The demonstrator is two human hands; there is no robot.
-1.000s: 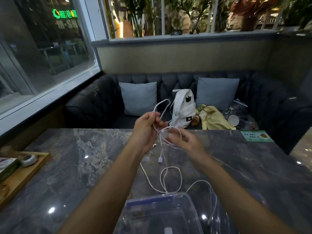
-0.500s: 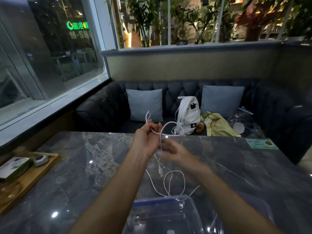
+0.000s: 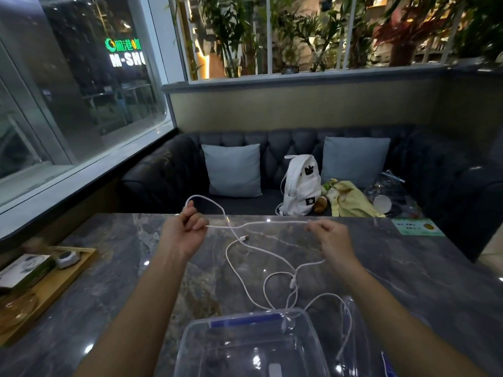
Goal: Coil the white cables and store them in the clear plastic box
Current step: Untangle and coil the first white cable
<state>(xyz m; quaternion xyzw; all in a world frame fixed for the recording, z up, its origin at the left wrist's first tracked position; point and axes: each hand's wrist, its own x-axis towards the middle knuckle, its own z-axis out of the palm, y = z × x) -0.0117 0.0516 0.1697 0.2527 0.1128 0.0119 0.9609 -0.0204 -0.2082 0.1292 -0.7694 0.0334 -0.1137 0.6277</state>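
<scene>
Head view. White cable (image 3: 258,225) stretched between left hand (image 3: 185,232) and right hand (image 3: 330,239), each pinching it, held above the table (image 3: 103,268) toward its far edge. Plug (image 3: 245,237) just under the span. Remainder trailing in loose crossed loops down to the clear box (image 3: 187,346) at the near edge; one cable or several, cannot tell. Nothing coiled inside yet, apparently. Risk: crossed loops knotting or snagging the box rim once drawn in, dragging the box. Beyond, white backpack (image 3: 300,186) on the sofa (image 3: 168,170). Readable: neon sign (image 3: 128,59) "M-SHO" in left window; green card (image 3: 417,227) at far right corner, print too small.
</scene>
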